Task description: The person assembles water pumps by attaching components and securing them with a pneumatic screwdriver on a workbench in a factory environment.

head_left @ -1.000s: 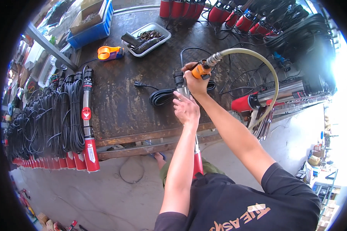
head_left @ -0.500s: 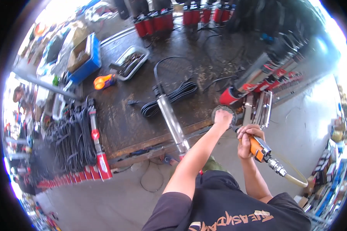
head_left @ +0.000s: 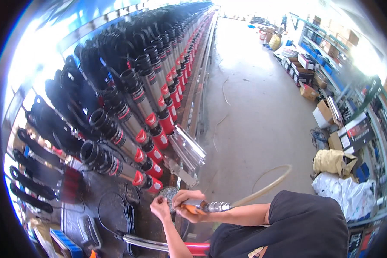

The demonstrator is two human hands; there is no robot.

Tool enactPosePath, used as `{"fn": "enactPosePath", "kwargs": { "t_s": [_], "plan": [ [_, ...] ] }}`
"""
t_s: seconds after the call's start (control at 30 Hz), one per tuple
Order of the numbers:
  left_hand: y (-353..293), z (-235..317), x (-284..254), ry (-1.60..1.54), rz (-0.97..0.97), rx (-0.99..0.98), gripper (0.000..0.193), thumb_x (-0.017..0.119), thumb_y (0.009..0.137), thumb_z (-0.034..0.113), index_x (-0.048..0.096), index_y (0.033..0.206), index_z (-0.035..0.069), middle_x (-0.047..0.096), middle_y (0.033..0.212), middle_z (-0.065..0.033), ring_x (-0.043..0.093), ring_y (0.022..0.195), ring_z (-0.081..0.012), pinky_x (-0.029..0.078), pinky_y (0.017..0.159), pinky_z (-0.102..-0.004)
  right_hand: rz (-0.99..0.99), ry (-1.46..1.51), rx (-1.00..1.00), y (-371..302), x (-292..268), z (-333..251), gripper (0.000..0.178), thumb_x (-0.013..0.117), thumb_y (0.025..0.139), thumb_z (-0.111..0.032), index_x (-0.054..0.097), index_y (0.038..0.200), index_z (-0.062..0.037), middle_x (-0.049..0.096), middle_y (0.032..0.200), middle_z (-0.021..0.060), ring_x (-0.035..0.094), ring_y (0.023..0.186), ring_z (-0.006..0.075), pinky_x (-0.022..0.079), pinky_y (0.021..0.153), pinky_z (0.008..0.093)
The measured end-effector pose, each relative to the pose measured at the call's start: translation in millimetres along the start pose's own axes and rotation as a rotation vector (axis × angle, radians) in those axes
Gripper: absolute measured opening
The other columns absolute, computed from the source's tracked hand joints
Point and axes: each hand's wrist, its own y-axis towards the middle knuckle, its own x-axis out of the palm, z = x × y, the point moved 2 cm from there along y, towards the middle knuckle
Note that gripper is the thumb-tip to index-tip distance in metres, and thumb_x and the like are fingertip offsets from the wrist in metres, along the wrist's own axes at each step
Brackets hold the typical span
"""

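My right hand (head_left: 185, 203) grips an air tool (head_left: 204, 207) with an orange handle and a steel nose. A beige hose (head_left: 268, 184) runs from it in a loop over the floor. My left hand (head_left: 160, 208) pinches the rim of a round grey mesh piece (head_left: 170, 192) at the edge of the dark workbench (head_left: 112, 202). The tool lies just below that piece. A steel pump tube (head_left: 144, 242) with a red end lies on the bench below my hands.
A long row of steel and red pumps (head_left: 148, 129) with black cable coils fills the bench toward the far end. Bare steel tubes (head_left: 188, 148) lie at its edge. Right of the concrete aisle (head_left: 253, 112) stand cardboard boxes (head_left: 352, 133), sacks (head_left: 346, 193) and shelves.
The view has swung from looking down on the bench to looking along the pump row. My right hand with the air tool has come up next to the mesh piece in my left hand.
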Motion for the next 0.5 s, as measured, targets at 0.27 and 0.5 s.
{"fn": "enactPosePath", "kwargs": {
  "t_s": [0.27, 0.5],
  "plan": [
    [-92, 77, -58, -1.242, -0.22, -0.637, 0.015, 0.058, 0.101, 0.01, 0.064, 0.1, -0.003, 0.067, 0.092, -0.0105, 0.06, 0.075, -0.0163, 0.05, 0.066, -0.0281, 0.025, 0.295, 0.257, -21, 25, 13, 0.015, 0.061, 0.087, 0.006, 0.061, 0.1, -0.002, 0.062, 0.099, 0.0098, 0.062, 0.089, 0.0156, 0.053, 0.077, 0.0293],
    [-140, 97, -101, -1.566, -0.092, -0.761, 0.026, 0.062, 0.102, 0.027, 0.053, 0.082, 0.013, 0.039, 0.068, 0.0021, 0.036, 0.06, -0.0105, 0.032, 0.056, -0.0276, -0.039, 0.513, 0.431, -53, 61, 26, 0.016, 0.06, 0.088, 0.0, 0.055, 0.103, -0.0019, 0.059, 0.099, 0.012, 0.06, 0.081, 0.018, 0.051, 0.072, 0.0328]
  ]
}}
